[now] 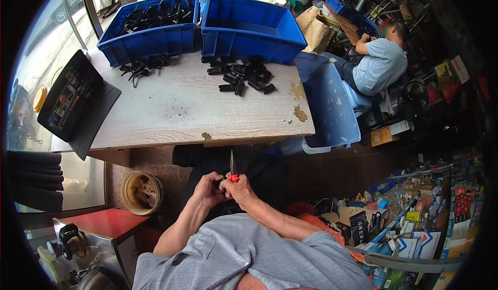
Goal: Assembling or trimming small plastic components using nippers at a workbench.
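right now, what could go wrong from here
The pointed tool in the right hand could slip and nick the bare left hand, which is close beside its handle. The laptop, at the table's left end, might be knocked off.

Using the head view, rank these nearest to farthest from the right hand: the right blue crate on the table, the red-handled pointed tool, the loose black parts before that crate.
1. Red-handled pointed tool: in the right hand.
2. Loose black parts: ahead, on the table.
3. Right blue crate: behind those parts.
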`<move>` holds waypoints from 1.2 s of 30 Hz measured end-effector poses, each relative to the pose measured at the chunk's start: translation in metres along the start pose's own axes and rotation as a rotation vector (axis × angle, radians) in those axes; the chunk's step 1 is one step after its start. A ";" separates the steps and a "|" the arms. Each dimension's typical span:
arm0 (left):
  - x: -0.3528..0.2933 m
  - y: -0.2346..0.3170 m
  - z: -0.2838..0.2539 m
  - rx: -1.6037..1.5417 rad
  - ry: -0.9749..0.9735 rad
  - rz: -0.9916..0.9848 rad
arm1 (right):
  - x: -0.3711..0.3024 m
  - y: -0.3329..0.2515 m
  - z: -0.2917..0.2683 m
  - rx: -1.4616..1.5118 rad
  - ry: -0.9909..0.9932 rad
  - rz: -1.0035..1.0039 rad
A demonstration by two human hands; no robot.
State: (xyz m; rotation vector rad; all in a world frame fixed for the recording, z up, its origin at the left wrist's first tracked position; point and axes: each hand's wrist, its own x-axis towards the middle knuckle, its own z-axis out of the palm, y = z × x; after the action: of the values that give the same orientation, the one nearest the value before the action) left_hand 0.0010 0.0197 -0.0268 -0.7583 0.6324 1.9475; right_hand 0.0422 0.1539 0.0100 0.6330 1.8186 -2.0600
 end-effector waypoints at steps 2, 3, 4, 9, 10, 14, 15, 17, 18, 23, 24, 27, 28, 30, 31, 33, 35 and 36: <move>-0.003 -0.003 -0.001 -0.028 0.064 -0.009 | -0.002 0.002 0.001 -0.002 0.002 -0.001; -0.007 -0.005 -0.003 0.035 0.023 0.095 | -0.003 0.002 0.003 -0.001 0.006 -0.003; -0.011 -0.007 -0.005 0.097 -0.013 0.197 | -0.001 0.001 0.002 0.009 -0.014 -0.013; -0.027 -0.003 0.007 0.249 -0.054 0.402 | -0.003 -0.017 0.007 0.103 0.039 -0.005; -0.033 -0.001 0.018 0.273 -0.023 0.383 | -0.002 -0.015 0.005 0.100 0.025 -0.008; -0.028 0.003 0.023 0.114 0.093 0.261 | 0.005 -0.005 0.004 0.048 0.017 -0.027; -0.020 0.000 0.018 0.070 0.105 0.237 | 0.006 -0.003 0.004 0.039 0.022 -0.024; -0.009 -0.005 0.006 0.048 0.102 0.223 | 0.002 -0.004 0.008 0.011 0.008 -0.013; -0.008 -0.006 0.006 0.036 0.084 0.199 | 0.001 -0.001 0.008 -0.002 0.026 -0.006; -0.001 -0.017 0.003 0.005 0.158 0.155 | -0.004 0.009 0.003 -0.052 0.078 0.046; -0.006 -0.015 0.005 0.028 0.120 0.155 | -0.005 0.008 0.003 -0.035 0.071 0.027; -0.016 -0.010 0.006 0.158 0.042 0.227 | -0.005 -0.001 -0.002 0.014 0.028 0.008; -0.019 -0.008 0.006 0.263 0.006 0.289 | -0.004 -0.005 -0.003 0.028 0.012 0.015; -0.024 -0.002 0.003 0.358 -0.055 0.357 | -0.005 -0.016 0.001 0.114 -0.007 0.012; -0.027 0.002 0.002 0.450 -0.114 0.419 | -0.004 -0.021 0.002 0.201 -0.024 0.016; -0.043 0.008 0.007 0.537 -0.143 0.505 | 0.000 -0.025 -0.002 0.224 -0.029 -0.010; -0.054 0.013 0.009 0.626 -0.170 0.590 | 0.004 -0.030 -0.003 0.252 -0.033 -0.036; -0.058 0.013 0.007 0.633 -0.233 0.620 | 0.005 -0.032 -0.002 0.260 -0.033 -0.046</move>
State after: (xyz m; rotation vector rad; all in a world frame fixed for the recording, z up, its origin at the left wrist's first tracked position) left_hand 0.0098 -0.0141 0.0214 0.0807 1.3609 2.1348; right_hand 0.0219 0.1603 0.0346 0.6232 1.5739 -2.3460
